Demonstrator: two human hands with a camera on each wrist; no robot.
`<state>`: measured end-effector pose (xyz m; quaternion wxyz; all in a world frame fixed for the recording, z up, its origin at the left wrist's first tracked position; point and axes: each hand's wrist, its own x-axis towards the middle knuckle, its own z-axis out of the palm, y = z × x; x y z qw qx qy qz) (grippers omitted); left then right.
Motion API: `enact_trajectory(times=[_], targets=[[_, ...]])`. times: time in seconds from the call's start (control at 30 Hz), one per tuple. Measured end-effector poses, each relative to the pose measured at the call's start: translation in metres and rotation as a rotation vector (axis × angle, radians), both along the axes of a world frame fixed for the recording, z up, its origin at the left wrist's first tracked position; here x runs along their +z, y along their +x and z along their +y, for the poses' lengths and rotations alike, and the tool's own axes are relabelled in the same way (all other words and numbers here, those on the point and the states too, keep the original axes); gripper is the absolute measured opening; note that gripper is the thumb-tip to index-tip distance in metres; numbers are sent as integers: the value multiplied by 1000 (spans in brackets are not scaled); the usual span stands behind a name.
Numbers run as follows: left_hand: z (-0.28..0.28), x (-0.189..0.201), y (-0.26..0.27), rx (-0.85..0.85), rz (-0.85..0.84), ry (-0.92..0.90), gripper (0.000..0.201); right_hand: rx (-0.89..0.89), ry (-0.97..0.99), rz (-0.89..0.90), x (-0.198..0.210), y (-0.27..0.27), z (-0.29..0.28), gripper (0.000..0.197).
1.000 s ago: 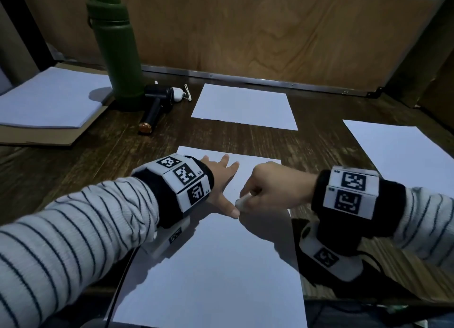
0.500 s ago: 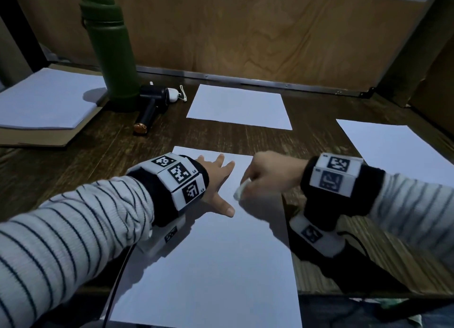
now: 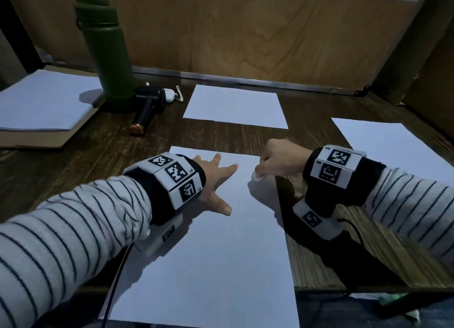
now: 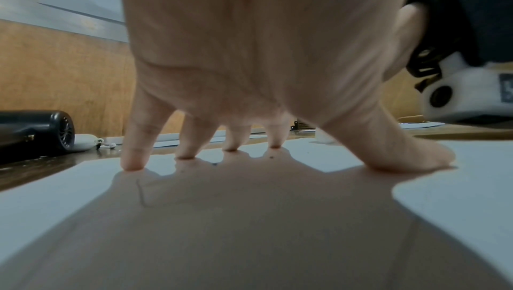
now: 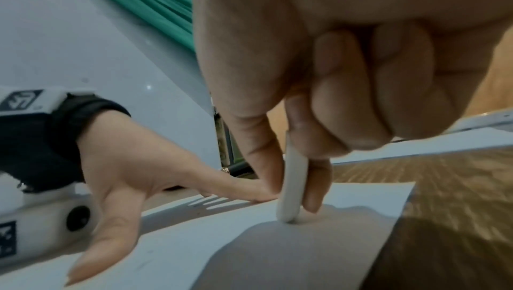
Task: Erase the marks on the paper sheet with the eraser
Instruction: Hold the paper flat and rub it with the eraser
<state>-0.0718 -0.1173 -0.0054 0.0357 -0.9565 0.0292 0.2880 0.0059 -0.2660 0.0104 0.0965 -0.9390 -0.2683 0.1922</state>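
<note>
You're mid-erase here: your left hand (image 3: 211, 180) is splayed flat with straight fingers, pinning the paper sheet (image 3: 208, 266) right at the near table edge, while your right hand (image 3: 280, 159) pinches the white eraser (image 5: 293, 187) on edge against the sheet's far right corner. Next I'd say keep that left hand planted and rub short strokes toward the faint marks (image 4: 141, 194) near your left fingertips, going easy near the edge so the corner doesn't crumple. Further back, the green bottle (image 3: 105, 50) isn't in your way.

The right hand (image 3: 280, 159) hides most of the eraser (image 3: 257, 177); only its tip shows. The paper sheet (image 3: 221, 266) runs off the frame at 6 o'clock, and its marks are too faint to read.
</note>
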Motion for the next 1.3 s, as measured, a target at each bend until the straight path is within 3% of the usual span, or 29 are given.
enact_trajectory(times=[0.13,0.37,0.47,0.6,0.73,0.8,0.9,1.13,1.3], targets=[[1,-1,1,5,9,-7,105,73,9,62,-4,-17,13,29],[2,-3,2,5,7,2,106,-8,-156,93,9,-15,-7,37],[2,-4,3,-2,0,-6,106,24,-111,36,8,-26,10,24],[2,-5,4,-23,-5,-10,106,53,-79,53,1,-30,23,22],[4,-6,3,-7,-12,-9,106,-40,-195,25,8,-22,-2,42],[5,-6,3,-8,-17,-14,106,-34,-212,-4,10,-26,-1,40],[4,-6,3,-12,-10,-13,106,18,-147,-10,6,-36,17,29],[5,-7,2,-7,-24,-21,106,-83,-179,13,12,-26,-4,43],[0,-1,-1,-27,-23,-17,101,-5,-123,10,10,-37,25,33]])
